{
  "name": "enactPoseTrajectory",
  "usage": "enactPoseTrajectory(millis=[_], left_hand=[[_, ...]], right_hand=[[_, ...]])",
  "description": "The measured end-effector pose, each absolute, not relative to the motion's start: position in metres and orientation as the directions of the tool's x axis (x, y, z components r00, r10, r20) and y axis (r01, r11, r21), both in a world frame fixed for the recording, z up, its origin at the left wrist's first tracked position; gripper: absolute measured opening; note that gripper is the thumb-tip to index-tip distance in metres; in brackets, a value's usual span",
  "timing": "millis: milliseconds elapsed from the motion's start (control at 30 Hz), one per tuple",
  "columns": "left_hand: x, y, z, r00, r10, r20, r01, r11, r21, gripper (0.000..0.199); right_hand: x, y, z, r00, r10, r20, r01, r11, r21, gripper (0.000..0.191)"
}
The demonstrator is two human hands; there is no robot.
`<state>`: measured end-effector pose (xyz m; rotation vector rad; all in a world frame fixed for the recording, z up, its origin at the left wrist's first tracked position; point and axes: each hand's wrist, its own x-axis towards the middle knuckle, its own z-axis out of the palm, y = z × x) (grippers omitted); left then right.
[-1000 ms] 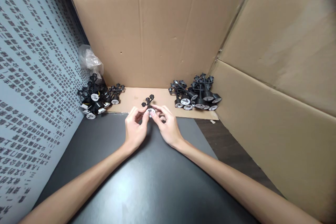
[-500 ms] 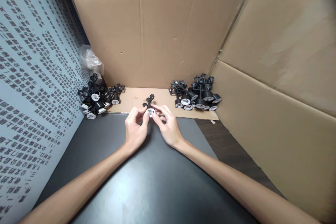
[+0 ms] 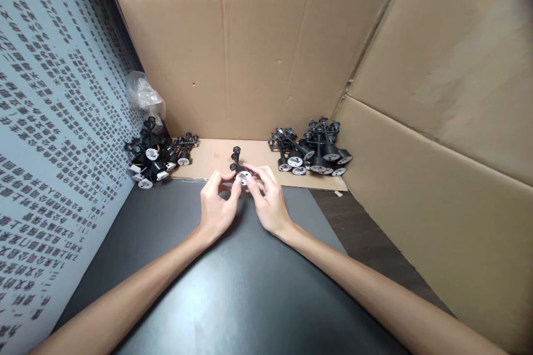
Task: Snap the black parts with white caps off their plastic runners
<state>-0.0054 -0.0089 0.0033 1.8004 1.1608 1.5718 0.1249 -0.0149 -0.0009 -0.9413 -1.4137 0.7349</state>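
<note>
Both my hands hold a small black plastic fitting (image 3: 236,160) with a branched top and a round white face (image 3: 244,178). My left hand (image 3: 217,205) pinches it from the left, just behind the white face. My right hand (image 3: 268,198) grips the white end from the right, its fingertips on the rim. The branched top stands nearly upright above my fingers. My fingers hide part of the stem.
Two heaps of similar black fittings stand on a cardboard sheet (image 3: 212,160), one (image 3: 150,158) left and one (image 3: 314,151) right of my hands. A black mat (image 3: 208,288) lies beneath my arms. Cardboard walls (image 3: 233,55) and a printed panel (image 3: 54,122) surround it. A plastic bag (image 3: 144,93) sits behind the left heap.
The fitting has turned in my fingers, its branched top swinging from a rightward tilt to nearly upright. Both hands have shifted slightly right with it.
</note>
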Motion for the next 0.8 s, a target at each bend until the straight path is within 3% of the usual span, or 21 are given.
enactPoseTrajectory(millis=[133, 333, 533, 800], left_hand=[[-0.0064, -0.0099, 0.0056, 0.029, 0.826, 0.564, 0.271, -0.549, 0.791, 0.028], [-0.0101, -0.0090, 0.0043, 0.134, 0.819, 0.558, 0.427, -0.556, 0.713, 0.039], [-0.0083, -0.0079, 0.0032, 0.196, 0.831, 0.521, 0.266, -0.557, 0.787, 0.035], [-0.0074, -0.0098, 0.0059, 0.174, 0.840, 0.513, 0.256, -0.542, 0.800, 0.030]], right_hand=[[0.1240, -0.0141, -0.0020, 0.040, 0.885, 0.463, 0.058, 0.461, -0.886, 0.039], [0.1244, -0.0131, -0.0035, 0.066, 0.876, 0.477, 0.069, 0.473, -0.878, 0.039], [0.1242, -0.0139, -0.0039, 0.068, 0.878, 0.475, 0.027, 0.474, -0.880, 0.038], [0.1243, -0.0135, -0.0050, 0.074, 0.868, 0.492, 0.026, 0.491, -0.871, 0.036]])
